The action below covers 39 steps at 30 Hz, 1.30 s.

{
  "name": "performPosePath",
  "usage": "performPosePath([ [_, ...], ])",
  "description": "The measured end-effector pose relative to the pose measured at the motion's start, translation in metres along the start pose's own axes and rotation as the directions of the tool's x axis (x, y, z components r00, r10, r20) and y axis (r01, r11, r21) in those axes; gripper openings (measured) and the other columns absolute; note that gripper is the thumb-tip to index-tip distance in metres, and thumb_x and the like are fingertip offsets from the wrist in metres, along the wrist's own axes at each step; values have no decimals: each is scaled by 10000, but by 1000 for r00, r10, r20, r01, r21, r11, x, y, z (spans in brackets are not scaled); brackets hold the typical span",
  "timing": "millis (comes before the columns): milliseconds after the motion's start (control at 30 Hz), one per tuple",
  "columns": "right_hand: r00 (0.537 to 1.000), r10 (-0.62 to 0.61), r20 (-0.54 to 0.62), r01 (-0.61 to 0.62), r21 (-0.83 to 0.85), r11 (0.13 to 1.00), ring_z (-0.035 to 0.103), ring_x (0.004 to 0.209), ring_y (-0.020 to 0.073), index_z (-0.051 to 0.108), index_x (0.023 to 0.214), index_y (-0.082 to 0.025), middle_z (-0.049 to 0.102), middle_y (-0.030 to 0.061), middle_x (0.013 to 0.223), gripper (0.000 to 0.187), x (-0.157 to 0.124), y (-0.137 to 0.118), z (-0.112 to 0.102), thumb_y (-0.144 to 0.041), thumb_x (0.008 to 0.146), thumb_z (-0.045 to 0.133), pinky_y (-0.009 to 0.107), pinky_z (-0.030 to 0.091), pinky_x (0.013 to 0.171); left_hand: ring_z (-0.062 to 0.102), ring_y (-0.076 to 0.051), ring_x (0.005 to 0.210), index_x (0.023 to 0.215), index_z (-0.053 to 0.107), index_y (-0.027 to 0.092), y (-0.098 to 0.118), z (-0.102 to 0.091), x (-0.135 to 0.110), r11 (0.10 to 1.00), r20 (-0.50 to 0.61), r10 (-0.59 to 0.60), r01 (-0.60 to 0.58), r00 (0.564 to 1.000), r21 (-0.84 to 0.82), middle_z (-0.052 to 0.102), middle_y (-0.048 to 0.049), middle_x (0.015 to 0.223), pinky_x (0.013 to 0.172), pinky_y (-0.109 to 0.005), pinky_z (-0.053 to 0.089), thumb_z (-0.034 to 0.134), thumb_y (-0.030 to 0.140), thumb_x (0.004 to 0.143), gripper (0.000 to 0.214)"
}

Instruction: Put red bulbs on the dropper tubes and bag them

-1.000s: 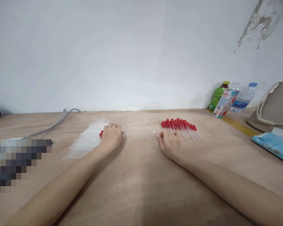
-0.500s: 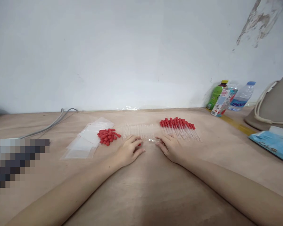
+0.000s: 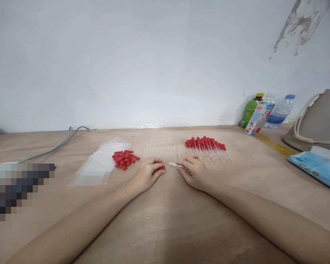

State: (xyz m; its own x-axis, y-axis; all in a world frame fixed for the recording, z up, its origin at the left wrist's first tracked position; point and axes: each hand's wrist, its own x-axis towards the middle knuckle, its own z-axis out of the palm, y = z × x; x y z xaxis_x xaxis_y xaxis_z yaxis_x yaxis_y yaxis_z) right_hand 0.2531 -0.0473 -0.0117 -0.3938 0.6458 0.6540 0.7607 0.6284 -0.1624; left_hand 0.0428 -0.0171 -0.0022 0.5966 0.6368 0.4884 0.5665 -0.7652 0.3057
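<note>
My left hand [image 3: 150, 173] is closed on a red rubber dropper bulb [image 3: 160, 168], which shows between thumb and fingers. Facing it, my right hand [image 3: 194, 172] pinches a thin clear glass tube [image 3: 175, 165] whose free end points left toward the bulb; a gap separates the two. Behind my hands lies a row of loose clear tubes [image 3: 161, 152]. To the left is a pile of red bulbs [image 3: 124, 159]. Behind my right hand rests a row of droppers [image 3: 206, 145], clear tubes with red bulbs on their far ends.
Clear plastic bags [image 3: 99, 165] lie left of the bulb pile, and a grey cable [image 3: 53, 148] runs behind them. Along the wall at right stand a green bottle [image 3: 249, 113], a carton-like drink container [image 3: 255, 119] and a water bottle [image 3: 280, 112]. A blue packet [image 3: 316, 167] and grey bag [image 3: 319, 121] are further right.
The bulb in my left hand now shows more plainly. My right hand has closed more firmly on the tube, which has shifted slightly left along with the whole view.
</note>
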Motion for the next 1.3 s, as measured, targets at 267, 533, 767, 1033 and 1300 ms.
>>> performPosePath([
  [267, 998, -57, -7, 57, 65, 996, 498, 664, 114, 601, 926, -183, 597, 33, 747, 214, 2, -6, 6, -244, 849, 410, 301, 257, 729, 549, -149, 829, 848, 611, 163, 3, 1, 1, 998, -82, 57, -57, 995, -2, 587, -48, 916, 751, -278, 441, 481, 243, 824, 155],
  [533, 995, -81, 63, 66, 215, 974, 513, 702, 113, 609, 929, -199, 598, 18, 769, 184, 1, 2, 3, -240, 839, 454, 284, 265, 705, 569, -127, 733, 914, 586, 172, 4, -3, -2, 991, -15, 91, -92, 996, -94, 631, -25, 821, 658, -234, 437, 447, 232, 849, 165],
  [767, 986, -68, 155, 38, 185, 982, 489, 652, 101, 622, 966, -244, 568, -2, 722, 210, 5, 5, -4, -240, 843, 451, 288, 253, 709, 576, -105, 707, 918, 576, 184, 1, -1, -5, 986, 32, 58, -52, 998, -157, 639, 3, 794, 650, -207, 434, 469, 240, 837, 145],
  [1033, 987, -73, 143, 61, 83, 995, 486, 658, 111, 637, 944, -236, 573, 10, 721, 229, 6, -1, -6, -240, 848, 429, 296, 234, 708, 563, -118, 696, 881, 593, 178, 3, 0, -5, 994, 66, 36, -29, 997, -104, 629, -11, 774, 636, -223, 421, 461, 297, 838, 183],
  [1300, 983, -114, 146, 110, 40, 993, 460, 621, 110, 616, 825, -181, 560, 9, 666, 262, 6, -3, 2, -243, 866, 365, 290, 208, 669, 537, -110, 647, 850, 587, 171, 5, -1, -3, 992, 77, 72, -64, 994, -107, 609, -1, 721, 603, -212, 401, 459, 288, 833, 174],
])
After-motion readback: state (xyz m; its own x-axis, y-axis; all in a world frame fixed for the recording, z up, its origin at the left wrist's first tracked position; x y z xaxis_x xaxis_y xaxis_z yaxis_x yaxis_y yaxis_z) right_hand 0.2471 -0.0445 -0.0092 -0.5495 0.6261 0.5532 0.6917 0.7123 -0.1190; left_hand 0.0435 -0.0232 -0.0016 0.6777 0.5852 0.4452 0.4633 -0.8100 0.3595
